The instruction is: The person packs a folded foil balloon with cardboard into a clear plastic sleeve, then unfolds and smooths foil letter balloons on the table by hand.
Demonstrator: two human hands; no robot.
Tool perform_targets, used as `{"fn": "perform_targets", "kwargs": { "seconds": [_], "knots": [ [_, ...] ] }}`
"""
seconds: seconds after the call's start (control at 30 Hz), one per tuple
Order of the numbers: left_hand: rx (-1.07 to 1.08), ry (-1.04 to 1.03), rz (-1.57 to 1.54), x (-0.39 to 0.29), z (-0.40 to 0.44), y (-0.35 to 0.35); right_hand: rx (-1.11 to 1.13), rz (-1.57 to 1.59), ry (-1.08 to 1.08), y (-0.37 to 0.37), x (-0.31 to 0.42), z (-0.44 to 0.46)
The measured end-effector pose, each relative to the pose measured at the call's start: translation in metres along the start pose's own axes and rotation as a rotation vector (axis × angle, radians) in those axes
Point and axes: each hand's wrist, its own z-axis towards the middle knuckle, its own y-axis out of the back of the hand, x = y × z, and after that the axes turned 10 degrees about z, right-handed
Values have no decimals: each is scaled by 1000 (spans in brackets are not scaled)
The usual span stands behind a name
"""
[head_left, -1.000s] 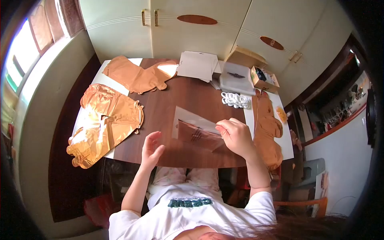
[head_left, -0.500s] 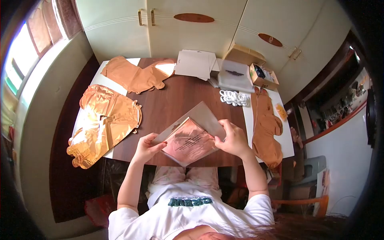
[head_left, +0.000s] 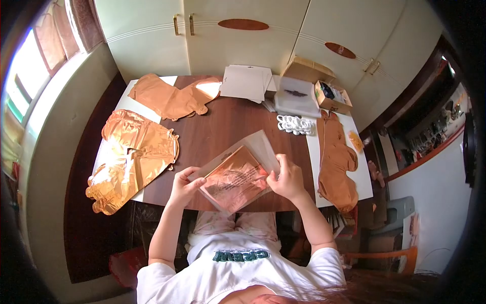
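A clear plastic bag (head_left: 262,147) with dark print on it is held tilted above the front of the table. Inside lies a folded sheet of rose-gold foil (head_left: 232,176). My left hand (head_left: 185,188) pinches the bag's left edge, thumb on top. On the opposite side, my right hand (head_left: 288,178) grips the right edge between thumb and fingers. To the left on the table lie two flat, shiny foil balloons, a nearer one (head_left: 132,157) and a farther one (head_left: 169,96). Another flat brown-gold foil balloon (head_left: 336,167) is at the right.
White cards (head_left: 245,83) are stacked at the back of the brown table (head_left: 228,114). Beside them are a translucent plastic case (head_left: 296,93) and an open small box (head_left: 332,96). White looped ties (head_left: 295,125) and a small yellow packet (head_left: 356,141) lie toward the right.
The bag has turned slightly, its top corner shifting right. My right hand has rotated a little, with its fingers more upright. Both hands still hold the bag.
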Motion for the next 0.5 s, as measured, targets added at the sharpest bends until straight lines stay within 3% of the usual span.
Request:
{"fn": "perform_targets", "kwargs": {
  "seconds": [0.07, 0.13, 0.37, 0.5],
  "knots": [
    [-55, -26, -36, 6, 3, 2, 21, 72, -90, -2, -3, -3],
    [-102, -17, -28, 3, 5, 3, -31, 165, -11, -4, -2, -3],
    [37, -363, 337, -43, 19, 5, 15, 557, 59, 3, -8, 3],
    [78, -248, 156, -31, 25, -2, 69, 537, 27, -13, -29, -3]
  ]
}}
